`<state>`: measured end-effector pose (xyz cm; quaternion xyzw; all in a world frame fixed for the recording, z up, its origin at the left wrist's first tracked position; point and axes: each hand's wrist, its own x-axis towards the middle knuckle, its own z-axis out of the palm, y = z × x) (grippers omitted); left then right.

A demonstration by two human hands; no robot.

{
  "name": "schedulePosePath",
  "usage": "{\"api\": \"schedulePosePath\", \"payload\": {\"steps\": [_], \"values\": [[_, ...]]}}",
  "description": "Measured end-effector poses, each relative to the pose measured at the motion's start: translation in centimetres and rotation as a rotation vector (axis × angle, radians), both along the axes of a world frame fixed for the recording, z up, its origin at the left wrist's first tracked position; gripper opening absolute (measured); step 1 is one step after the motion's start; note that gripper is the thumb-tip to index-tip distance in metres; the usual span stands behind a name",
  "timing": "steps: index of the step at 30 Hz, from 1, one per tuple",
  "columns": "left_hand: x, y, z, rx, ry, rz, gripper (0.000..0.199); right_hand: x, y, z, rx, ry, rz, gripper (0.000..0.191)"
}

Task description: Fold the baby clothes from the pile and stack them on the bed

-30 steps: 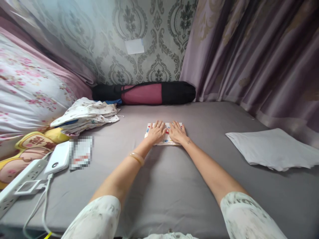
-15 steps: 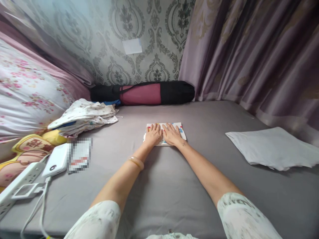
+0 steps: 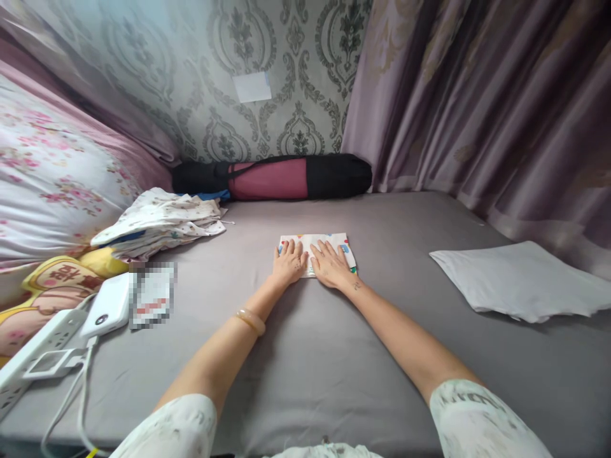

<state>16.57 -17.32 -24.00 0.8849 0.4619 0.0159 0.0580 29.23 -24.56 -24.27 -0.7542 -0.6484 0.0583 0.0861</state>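
slid nearer, left hand (image 3: pixel 289 264) and right hand (image 3: pixel 330 266), fingers (image 3: pixel 320 250) apart, partly hide the cloth (image 3: pixel 309 241).

Folded cloth (image 3: pixel 309 240): white w/ small red, blue, yellow & green print bits, a flat rect. w/ long sides running 9 to 3 o'clock. Lies on grey sheet (image 3: pixel 396 235), layers showing at its 4 o'clock corner, green bit there; blue patch approx. 2 o'clock. L hand (image 3: pixel 289 262) palm-down on its 8 o'clock part, R hand (image 3: pixel 329 263) on its 5 o'clock part.
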Motion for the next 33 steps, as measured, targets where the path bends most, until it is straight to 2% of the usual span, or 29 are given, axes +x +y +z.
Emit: {"api": "schedulePosePath", "payload": {"steps": [4,8,10,12,14,17,20,23,27,30,33], "values": [[0.1,0.4,-0.2,-0.014,-0.043,-0.01,0.054,0.4,0.3,0.0,-0.01,0.077,0.022,0.056],[-0.8,1.7,-0.2,-0.054,-0.154,0.038,0.048,2.6,0.8,0.7,0.045,0.259,0.022,0.055],[-1.7,2.5,0.2,-0.039,-0.189,0.144,0.045,4.4,0.9,1.3,0.125,0.287,-0.085,0.05],[-2.9,3.2,0.7,-0.016,-0.19,0.264,0.044,6.3,0.7,1.8,0.133,0.255,-0.243,0.044],[-4.1,3.7,1.1,-0.02,-0.177,0.362,0.043,8.1,0.3,2.1,0.062,0.217,-0.383,0.04],[-5.1,4.4,1.3,-0.093,-0.184,0.437,0.041,9.7,-0.2,1.9,-0.069,0.188,-0.52,0.039],[-5.0,4.7,1.2,-0.2,-0.212,0.476,0.04,9.7,-0.4,1.3,-0.115,0.156,-0.564,0.039],[-4.3,4.8,1.3,-0.284,-0.235,0.511,0.036,8.8,-0.3,0.6,-0.079,0.116,-0.554,0.038],[-3.3,4.9,1.7,-0.299,-0.236,0.552,0.029,7.6,0.0,0.4,-0.059,0.114,-0.552,0.039],[-3.1,4.9,2.0,-0.305,-0.253,0.569,0.023,7.3,0.3,0.8,-0.062,0.163,-0.568,0.037],[-3.5,4.7,2.0,-0.347,-0.36,0.525,0.016,7.3,0.5,1.2,-0.056,0.33,-0.581,0.027]]}}
